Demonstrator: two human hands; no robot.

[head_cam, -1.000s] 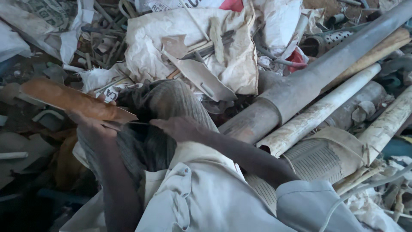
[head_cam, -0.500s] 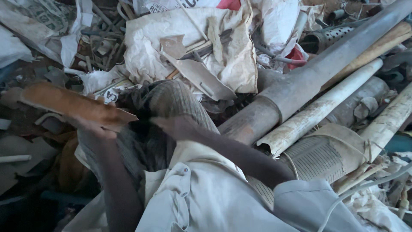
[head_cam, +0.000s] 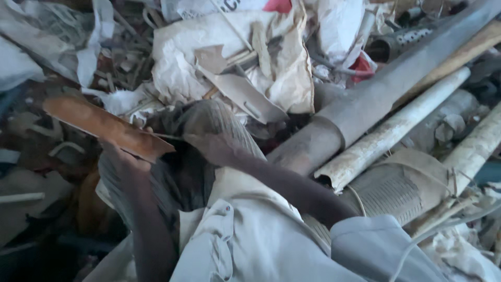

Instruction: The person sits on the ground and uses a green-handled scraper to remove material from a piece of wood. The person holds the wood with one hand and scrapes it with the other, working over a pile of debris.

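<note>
My left hand (head_cam: 122, 156) grips the rusty brown strip (head_cam: 104, 127) from below; my right hand (head_cam: 206, 142) lies closed just beside its end.

The floor is hidden under scrap: crumpled white sacks (head_cam: 229, 68) are heaped at the top, and a long grey pipe (head_cam: 376, 99) and pale tubes (head_cam: 391, 136) are laid slantwise at the right.

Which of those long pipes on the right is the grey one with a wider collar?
The big grey pipe, highest in the stack, running from the top right corner down to its wider collar near the middle. The pipes below it are whitish, flaking and thinner.
</note>
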